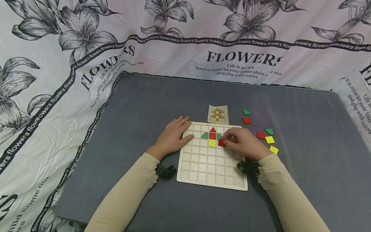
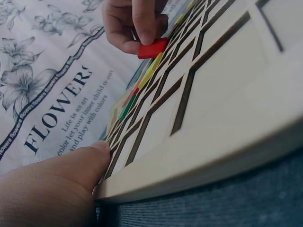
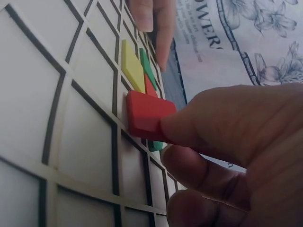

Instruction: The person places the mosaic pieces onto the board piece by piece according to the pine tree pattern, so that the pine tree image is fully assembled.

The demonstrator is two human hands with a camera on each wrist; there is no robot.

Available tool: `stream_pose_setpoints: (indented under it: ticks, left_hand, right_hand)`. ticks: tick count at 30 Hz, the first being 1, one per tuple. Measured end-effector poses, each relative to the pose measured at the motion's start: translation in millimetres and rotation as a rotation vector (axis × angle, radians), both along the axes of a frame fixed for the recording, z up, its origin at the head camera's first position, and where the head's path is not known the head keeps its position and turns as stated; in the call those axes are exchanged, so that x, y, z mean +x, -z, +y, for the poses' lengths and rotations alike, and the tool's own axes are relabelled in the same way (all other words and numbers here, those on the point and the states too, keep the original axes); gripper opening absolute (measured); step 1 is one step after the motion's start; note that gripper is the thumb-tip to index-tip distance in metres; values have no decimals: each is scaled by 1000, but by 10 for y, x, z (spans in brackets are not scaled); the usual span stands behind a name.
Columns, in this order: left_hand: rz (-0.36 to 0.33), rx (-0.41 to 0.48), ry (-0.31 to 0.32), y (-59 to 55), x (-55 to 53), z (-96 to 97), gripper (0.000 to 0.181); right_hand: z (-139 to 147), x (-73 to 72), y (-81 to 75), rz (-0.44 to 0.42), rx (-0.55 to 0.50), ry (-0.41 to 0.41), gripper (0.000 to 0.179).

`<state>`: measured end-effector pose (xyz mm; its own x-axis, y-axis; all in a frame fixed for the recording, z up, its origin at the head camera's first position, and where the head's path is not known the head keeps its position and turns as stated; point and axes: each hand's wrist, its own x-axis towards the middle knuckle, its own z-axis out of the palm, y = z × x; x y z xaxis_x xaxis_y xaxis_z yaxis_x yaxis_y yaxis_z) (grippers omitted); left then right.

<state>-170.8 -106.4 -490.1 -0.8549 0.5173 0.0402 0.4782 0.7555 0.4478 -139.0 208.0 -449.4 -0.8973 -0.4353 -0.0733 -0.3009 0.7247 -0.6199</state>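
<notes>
A light wooden grid board point(image 1: 200, 177) lies on the grey table. My right hand point(image 1: 246, 141) pinches a red square tile point(image 3: 147, 113) between thumb and fingers, just over a cell right of the yellow square tile point(image 1: 212, 143). Set in the board are also a red triangle tile point(image 1: 213, 130), a red square below it point(image 1: 212, 136), and green quarter-round tiles at left point(image 1: 204, 135) and right point(image 1: 219, 136). My left hand point(image 1: 172, 135) rests with extended fingers on the board's left edge. Whether the held tile touches the board, I cannot tell.
Behind the board lies a small pattern card point(image 1: 218, 114). Loose tiles are scattered to the right: green point(image 1: 246, 112) and red point(image 1: 246, 120) at the back, with red point(image 1: 261, 135), green point(image 1: 269, 131) and yellow point(image 1: 270, 140) nearer. Another yellow tile point(image 1: 273, 149) lies by the right wrist.
</notes>
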Motion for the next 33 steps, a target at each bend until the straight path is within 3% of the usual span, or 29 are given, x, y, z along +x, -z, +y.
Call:
stream_pose_setpoints:
  ticks: [33]
  left_hand:
    - [19, 12, 4, 35, -20, -4, 68]
  right_hand:
    - [-53, -10, 39, -2, 1, -50, 5]
